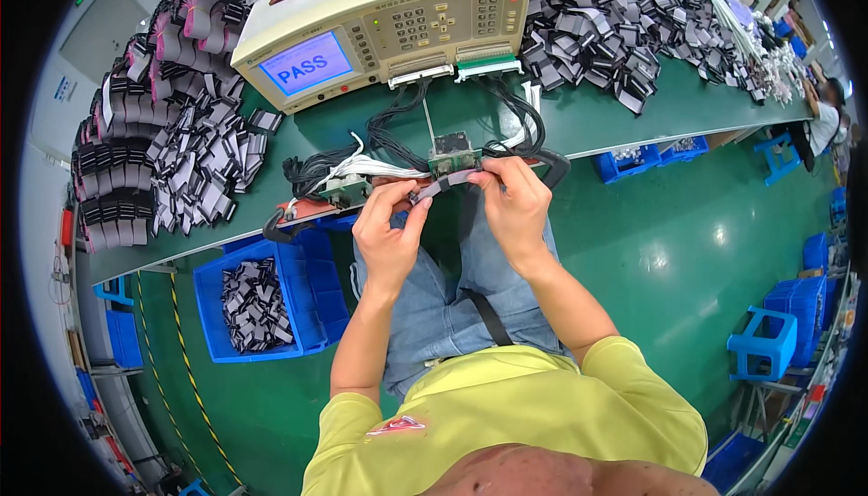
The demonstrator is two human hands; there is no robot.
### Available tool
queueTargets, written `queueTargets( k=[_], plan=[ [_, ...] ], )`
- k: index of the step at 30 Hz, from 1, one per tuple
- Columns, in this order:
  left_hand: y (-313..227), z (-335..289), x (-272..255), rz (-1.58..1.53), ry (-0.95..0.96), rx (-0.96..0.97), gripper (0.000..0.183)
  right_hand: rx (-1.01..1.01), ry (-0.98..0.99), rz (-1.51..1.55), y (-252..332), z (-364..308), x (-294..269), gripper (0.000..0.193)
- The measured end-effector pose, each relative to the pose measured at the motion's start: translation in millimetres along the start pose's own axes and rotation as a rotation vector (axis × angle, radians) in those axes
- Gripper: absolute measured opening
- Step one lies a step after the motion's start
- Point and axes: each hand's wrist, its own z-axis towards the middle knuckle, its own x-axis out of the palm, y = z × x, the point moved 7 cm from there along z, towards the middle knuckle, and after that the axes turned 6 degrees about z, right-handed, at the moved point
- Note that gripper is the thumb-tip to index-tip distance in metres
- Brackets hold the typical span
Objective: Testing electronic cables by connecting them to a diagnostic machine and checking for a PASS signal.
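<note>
A short grey ribbon cable (445,184) is stretched between my two hands at the near edge of the green bench (624,112). My left hand (389,229) pinches its left end; my right hand (515,202) grips its right end. Just behind the cable, small green connector boards (452,160) sit on a brown fixture plate (312,209), wired by black leads to a beige cable tester (389,21) with a blue lit screen (305,64).
Heaps of grey ribbon cables (172,143) cover the bench on the left and at the back right (615,17). A blue bin (307,292) holding more cables stands on the green floor by my left knee. Blue stools (764,342) and bins stand at the right.
</note>
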Motion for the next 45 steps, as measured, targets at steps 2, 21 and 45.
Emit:
queueTargets(
  k=[2,21,45],
  plan=[
    [-2.3,0.7,0.1,-0.004,0.009,0.004,0.030,0.007,-0.013,-0.031,-1.2,-0.3,0.1,0.020],
    [3.2,-7.0,18.2,-0.155,0.143,-0.107,0.023,-0.223,0.352,-0.044,43.9,-3.0,21.1,0.015],
    [5.9,5.0,21.4,-0.007,0.024,0.031,0.022,-0.123,0.225,-0.215,43.4,2.6,31.9,0.014]
  ],
)
